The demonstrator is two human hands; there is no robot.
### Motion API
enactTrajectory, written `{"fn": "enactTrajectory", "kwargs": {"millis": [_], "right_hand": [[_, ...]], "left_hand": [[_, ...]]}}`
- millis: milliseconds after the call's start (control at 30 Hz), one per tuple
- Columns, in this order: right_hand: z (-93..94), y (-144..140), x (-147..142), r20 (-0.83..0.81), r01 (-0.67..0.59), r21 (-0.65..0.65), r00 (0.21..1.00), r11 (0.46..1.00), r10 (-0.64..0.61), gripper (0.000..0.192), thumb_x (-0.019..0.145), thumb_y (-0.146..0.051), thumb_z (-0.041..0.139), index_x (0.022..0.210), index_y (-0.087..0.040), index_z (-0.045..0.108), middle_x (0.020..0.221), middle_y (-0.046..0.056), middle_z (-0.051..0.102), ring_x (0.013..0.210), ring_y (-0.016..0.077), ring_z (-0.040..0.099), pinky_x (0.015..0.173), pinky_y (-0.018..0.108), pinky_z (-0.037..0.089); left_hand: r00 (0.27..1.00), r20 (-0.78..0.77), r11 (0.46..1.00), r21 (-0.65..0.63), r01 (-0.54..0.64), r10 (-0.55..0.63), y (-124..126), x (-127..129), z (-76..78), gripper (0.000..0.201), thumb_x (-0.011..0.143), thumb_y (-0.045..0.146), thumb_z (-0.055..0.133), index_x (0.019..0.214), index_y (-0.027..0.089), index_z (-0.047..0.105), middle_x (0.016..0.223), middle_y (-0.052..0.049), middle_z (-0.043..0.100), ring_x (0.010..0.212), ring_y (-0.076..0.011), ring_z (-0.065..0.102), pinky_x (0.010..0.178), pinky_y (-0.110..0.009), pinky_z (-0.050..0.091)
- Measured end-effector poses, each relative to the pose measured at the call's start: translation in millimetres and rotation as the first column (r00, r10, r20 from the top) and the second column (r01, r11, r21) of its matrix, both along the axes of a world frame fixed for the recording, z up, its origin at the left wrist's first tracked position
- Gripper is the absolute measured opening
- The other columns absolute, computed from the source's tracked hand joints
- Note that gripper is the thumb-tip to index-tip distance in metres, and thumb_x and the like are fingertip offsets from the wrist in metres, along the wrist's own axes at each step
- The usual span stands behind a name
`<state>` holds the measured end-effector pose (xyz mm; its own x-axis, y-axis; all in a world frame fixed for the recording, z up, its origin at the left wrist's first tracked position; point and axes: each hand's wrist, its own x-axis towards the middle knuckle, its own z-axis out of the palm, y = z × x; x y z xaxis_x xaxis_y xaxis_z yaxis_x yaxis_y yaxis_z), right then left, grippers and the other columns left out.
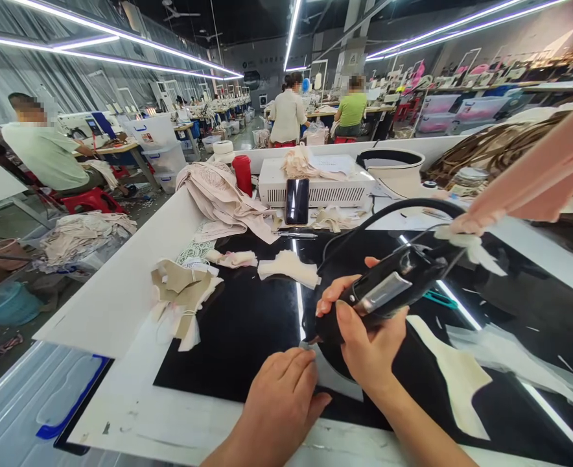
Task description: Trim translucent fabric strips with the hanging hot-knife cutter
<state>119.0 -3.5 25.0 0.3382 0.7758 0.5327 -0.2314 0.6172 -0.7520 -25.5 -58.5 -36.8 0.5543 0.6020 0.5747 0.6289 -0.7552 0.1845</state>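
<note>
Two hands on the job here: your right hand (364,337) is wrapped around the black handheld tool (388,285), fingers curled tight on the body near the metal band, and your left hand (279,395) lies flat with fingers together, pressing the pale fabric piece (332,376) down on the black worktop (247,324) near its front edge. That tool looks solid and rigid, probably a bit weighty with the black cable (393,209) dragging off toward the back, so gripping mid-body like you do makes sense. The fabric's thin, floppy and light, so it'd slide around on that glossy surface unless it's pinned flat close to the tool's nose. Hard to tell what the tool tip is doing, since your hand covers it, and most of the piece is hidden too. More cut pieces (289,267) sit toward the middle, and a phone (297,201) leans at the back edge.
</note>
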Motion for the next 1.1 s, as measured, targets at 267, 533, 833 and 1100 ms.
{"fn": "enactTrajectory", "kwargs": {"millis": [267, 533, 833, 1100], "right_hand": [[-3.4, 3.4, -4.2, -0.011, -0.038, 0.026, 0.999, 0.999, 0.038, 0.058, 0.092, -0.022, 0.074, 0.141, -0.035, 0.048, 0.089, -0.003, 0.066, 0.065, 0.0138, 0.064, 0.058, 0.03, 0.056], [1.2, 6.3, -3.8, -0.011, -0.045, 0.042, 0.999, 0.998, 0.046, 0.05, 0.093, -0.018, 0.073, 0.136, -0.036, 0.053, 0.09, -0.005, 0.067, 0.066, 0.0121, 0.064, 0.059, 0.027, 0.055], [13.8, -27.5, 40.0, 0.02, -0.006, -0.02, 1.0, 1.0, 0.006, 0.053, 0.093, -0.028, 0.079, 0.139, -0.037, 0.055, 0.089, -0.004, 0.067, 0.068, 0.0134, 0.064, 0.06, 0.029, 0.057], [6.4, -49.9, 62.2, 0.067, 0.051, -0.015, 0.996, 0.999, -0.05, 0.056, 0.093, -0.028, 0.077, 0.144, -0.036, 0.054, 0.09, -0.002, 0.065, 0.07, 0.0159, 0.063, 0.059, 0.032, 0.057]], "left_hand": [[1.0, 0.0, 1.0, -0.009, -0.003, 0.003, 0.1, -0.7, -0.4, 0.037, 0.113, 0.036, 0.038, 0.114, 0.011, 0.067, 0.116, -0.01, 0.078, 0.107, -0.0259, 0.076, 0.086, -0.041, 0.064], [1.0, -0.025, 1.0, 0.002, 0.0, 0.0, 1.0, -1.2, 0.8, 0.036, 0.113, 0.036, 0.04, 0.118, 0.013, 0.068, 0.117, -0.01, 0.078, 0.107, -0.0253, 0.075, 0.087, -0.041, 0.064], [0.997, -0.081, 1.0, 0.017, 0.019, -0.017, 1.3, -4.7, 6.5, 0.034, 0.112, 0.036, 0.043, 0.123, 0.019, 0.07, 0.119, -0.009, 0.076, 0.108, -0.026, 0.074, 0.086, -0.042, 0.064], [0.993, -0.115, 1.0, -0.011, 0.026, -0.027, 1.9, -7.5, 10.2, 0.034, 0.112, 0.033, 0.042, 0.125, 0.02, 0.07, 0.122, -0.009, 0.076, 0.11, -0.0257, 0.073, 0.089, -0.042, 0.064]]}}
